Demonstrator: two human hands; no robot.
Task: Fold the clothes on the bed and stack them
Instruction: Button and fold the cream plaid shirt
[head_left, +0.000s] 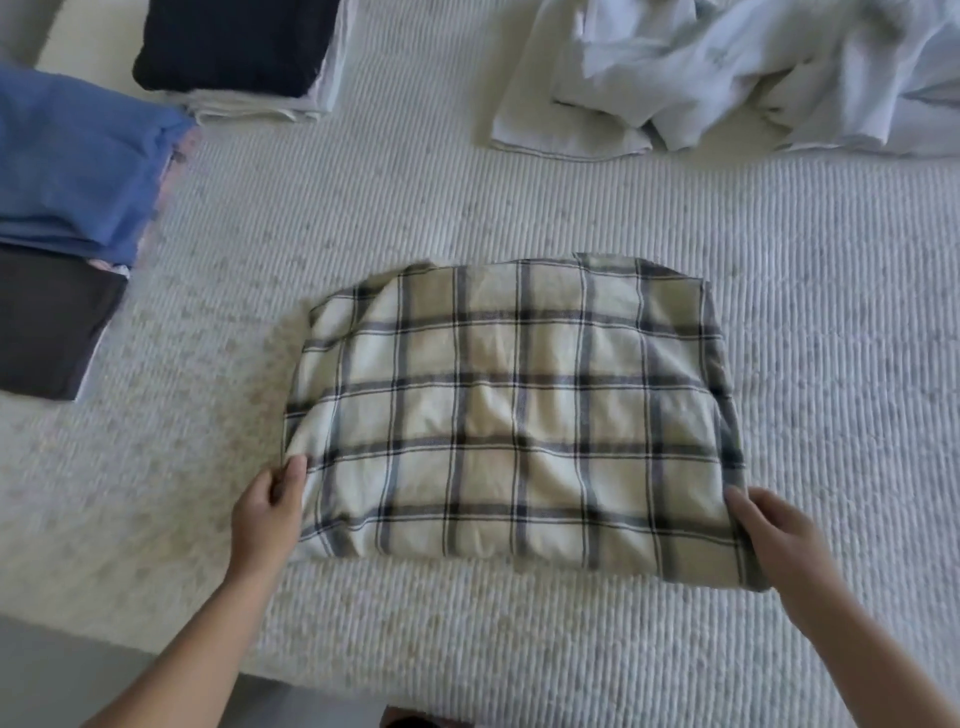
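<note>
Left hand (270, 512) pinches the plaid shirt's (511, 415) edge at eight o'clock, right hand (774, 535) grips it at four — likely squaring it to lift toward the folded stacks (78, 208) at ten, mid-bed (831, 364).

Floor (52, 675): pale grey, smooth, no pattern. It fills the wedge at 7–8 o'clock, below and left of the bed (519, 649) edge, which runs diagonally from approx. 8 o'clock down toward 6. A thin strip of floor carries on along the bottom edge to 6 o'clock.

Dark object (415, 721): at 6 o'clock, dark brown/black, low, just beside the bed edge and resting against the floor strip. It's cut off by the frame, so can't tell what it is.

Grey patch (13, 26): in the 11 o'clock corner, blurred and plain, w/ a paler band next to it. Can't tell if it's floor or sth else.
</note>
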